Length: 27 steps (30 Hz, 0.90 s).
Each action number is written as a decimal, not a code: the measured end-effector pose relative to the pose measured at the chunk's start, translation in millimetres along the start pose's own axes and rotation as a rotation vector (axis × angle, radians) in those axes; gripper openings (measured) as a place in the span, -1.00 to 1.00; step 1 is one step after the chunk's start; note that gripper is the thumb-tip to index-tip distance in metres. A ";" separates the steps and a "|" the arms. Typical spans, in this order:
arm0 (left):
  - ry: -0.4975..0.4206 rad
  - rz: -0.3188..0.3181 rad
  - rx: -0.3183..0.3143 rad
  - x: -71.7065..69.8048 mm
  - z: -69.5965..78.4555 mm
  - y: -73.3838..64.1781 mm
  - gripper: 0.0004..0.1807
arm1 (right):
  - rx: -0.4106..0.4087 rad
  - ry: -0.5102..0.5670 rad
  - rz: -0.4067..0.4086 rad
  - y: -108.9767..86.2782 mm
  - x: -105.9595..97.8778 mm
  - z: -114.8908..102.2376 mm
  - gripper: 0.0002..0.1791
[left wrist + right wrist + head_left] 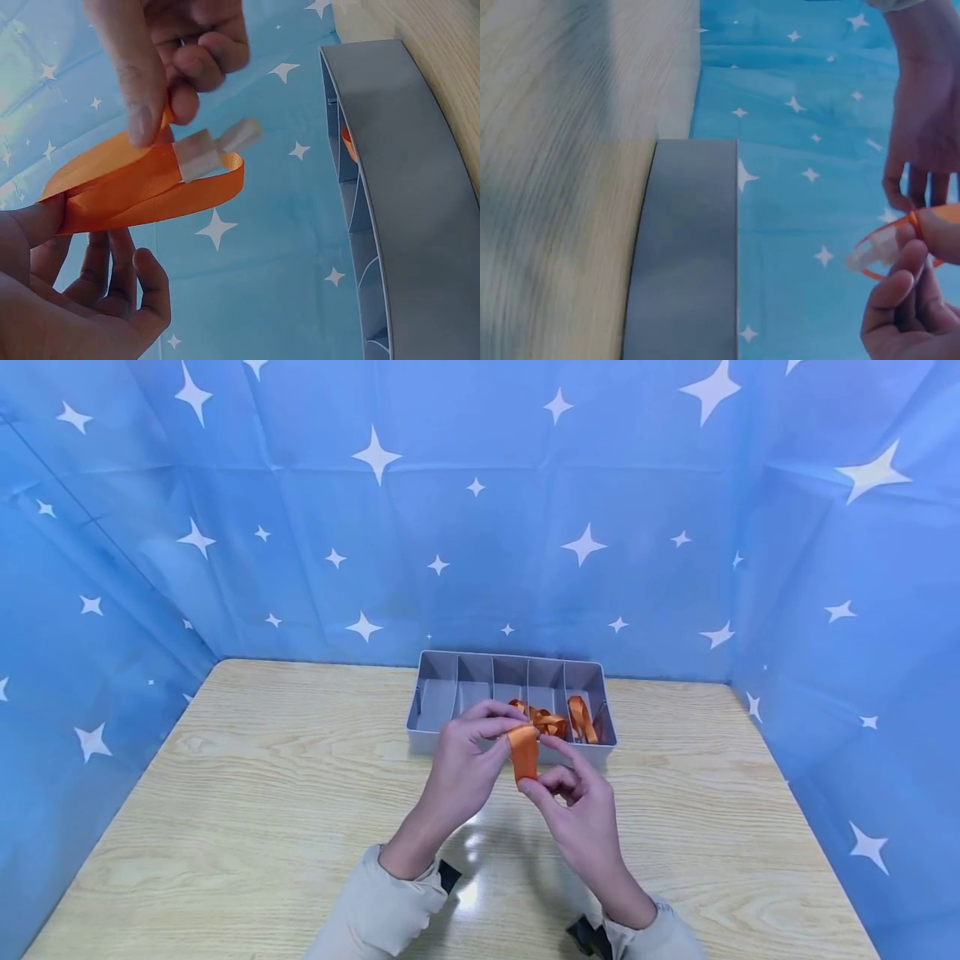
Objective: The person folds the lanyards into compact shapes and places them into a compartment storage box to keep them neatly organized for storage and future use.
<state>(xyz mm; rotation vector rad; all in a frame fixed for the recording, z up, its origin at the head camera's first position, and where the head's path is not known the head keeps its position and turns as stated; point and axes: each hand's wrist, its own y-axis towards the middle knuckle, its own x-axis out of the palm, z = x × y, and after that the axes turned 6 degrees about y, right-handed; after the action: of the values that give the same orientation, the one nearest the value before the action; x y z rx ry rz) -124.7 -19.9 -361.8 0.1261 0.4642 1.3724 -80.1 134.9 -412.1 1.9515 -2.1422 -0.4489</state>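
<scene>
An orange lanyard (524, 752), folded into flat loops, is held in the air between both hands. A white plastic clip (201, 155) sticks out of its end in the left wrist view. My left hand (467, 768) pinches the folded band between thumb and fingers. My right hand (581, 810) pinches the band with thumb and fingertips at its lower end, close to the clip. Behind the hands stands a grey divided box (437, 739). Orange lanyards (581, 722) lie in its right-hand compartments, partly hidden by the fingers.
The box sits near the back edge of a light wooden table (262, 793). A blue curtain (480, 527) with white stars hangs behind and at both sides. Black straps (588, 935) show at the sleeves.
</scene>
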 end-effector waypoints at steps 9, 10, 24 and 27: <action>0.019 -0.051 0.013 2.1 -3.0 -0.8 -0.88 | 0.054 -0.052 -0.152 8.4 -7.5 7.1 -0.42; 0.033 -0.060 0.014 2.2 -3.6 -0.9 -0.88 | 0.066 -0.062 -0.172 9.7 -8.7 7.8 -0.48; 0.093 -0.207 0.022 0.9 -8.0 -0.7 -0.85 | 0.195 -0.122 -0.451 20.0 -17.3 11.5 -0.94; 0.102 -0.224 0.022 0.8 -8.5 -0.5 -0.83 | 0.200 -0.085 -0.498 20.8 -19.3 12.6 -0.94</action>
<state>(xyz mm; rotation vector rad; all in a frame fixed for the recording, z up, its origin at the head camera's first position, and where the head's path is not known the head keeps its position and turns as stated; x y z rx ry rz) -127.4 -20.8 -369.8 0.0214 0.5618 1.1579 -101.9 156.8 -415.4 2.6315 -1.7854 -0.4119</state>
